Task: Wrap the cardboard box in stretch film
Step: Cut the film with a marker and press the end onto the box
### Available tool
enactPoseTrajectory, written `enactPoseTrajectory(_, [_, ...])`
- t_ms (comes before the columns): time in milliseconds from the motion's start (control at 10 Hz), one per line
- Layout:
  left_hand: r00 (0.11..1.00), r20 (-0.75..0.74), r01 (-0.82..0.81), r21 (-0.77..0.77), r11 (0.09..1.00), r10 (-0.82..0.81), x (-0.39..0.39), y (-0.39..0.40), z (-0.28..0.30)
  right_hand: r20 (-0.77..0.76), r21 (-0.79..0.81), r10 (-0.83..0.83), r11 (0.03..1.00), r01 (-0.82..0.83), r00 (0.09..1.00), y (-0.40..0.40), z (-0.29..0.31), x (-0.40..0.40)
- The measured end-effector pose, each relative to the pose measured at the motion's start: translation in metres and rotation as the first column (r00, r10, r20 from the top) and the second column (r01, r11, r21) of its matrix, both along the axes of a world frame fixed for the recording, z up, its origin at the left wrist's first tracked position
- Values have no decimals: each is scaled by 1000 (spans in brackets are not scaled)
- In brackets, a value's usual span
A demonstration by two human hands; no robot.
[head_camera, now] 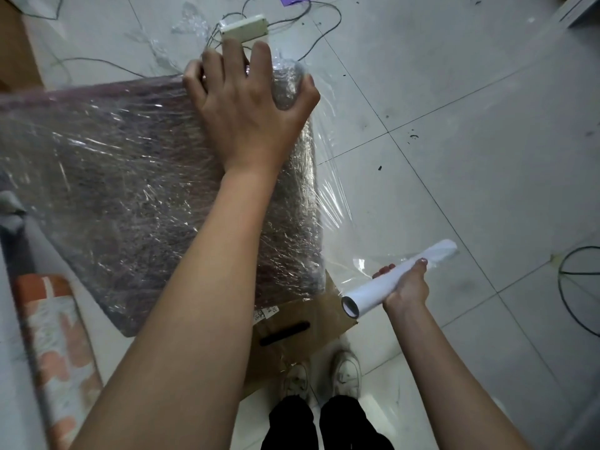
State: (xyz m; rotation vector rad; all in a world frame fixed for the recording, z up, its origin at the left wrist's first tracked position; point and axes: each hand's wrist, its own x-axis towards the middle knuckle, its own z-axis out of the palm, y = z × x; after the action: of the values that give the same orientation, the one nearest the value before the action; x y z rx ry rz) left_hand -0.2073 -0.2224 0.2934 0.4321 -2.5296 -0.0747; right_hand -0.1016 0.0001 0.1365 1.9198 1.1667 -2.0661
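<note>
My left hand (246, 102) lies spread on the far top corner of the brown cardboard box (156, 186), fingers splayed and curving over the edge, thumb hooked round the corner on the roll's side, pinning the clear stretch film (334, 196) already wound there. The box stands on the pale tiled floor (470, 151) straight in front of my white shoes (324, 375); its top is glossy and crinkled under several layers, while the near lower face, with its dark handle slot (285, 332) and white labels, looks bare cardboard.

My right hand (406, 284) is curled round the white film roll (396, 280), gripping it about mid-length, low and just off the box's near corner. The roll's long axis runs slanting from its open tube end by the handle slot out and away from the box. A loose sheet of film spans from the roll up along the box's side edge towards the corner my left hand holds.

So the roll sits on the same side as the thumb, nearer me than the pinned corner, and the right hand is the one placed to carry it. I judge the next pass must go round the near face, keeping the sheet taut against my left hand's anchor; slack there would let it wrinkle.
</note>
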Motion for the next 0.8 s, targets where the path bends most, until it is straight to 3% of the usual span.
enactPoseTrajectory(200, [1000,-18,-4,-8,1000,4,4,4,-1,31,17,60,998,-61,998,16,-12,13])
enactPoseTrajectory(300, [998,-63,7,-9,1000,-7,5,6,-1,-87,-25,36,999,-38,996,16,-15,18])
enactPoseTrajectory(600, [998,-56,5,1,1000,-5,8,5,0,-94,31,38,999,-35,995,20,-32,38])
enactPoseTrajectory(700, [997,-81,11,5,1000,-11,8,5,-1,57,122,5,992,-12,998,20,-35,38])
enactPoseTrajectory(800, [995,-95,25,14,1000,-23,8,6,-1,225,145,-190,976,160,956,21,-35,37])
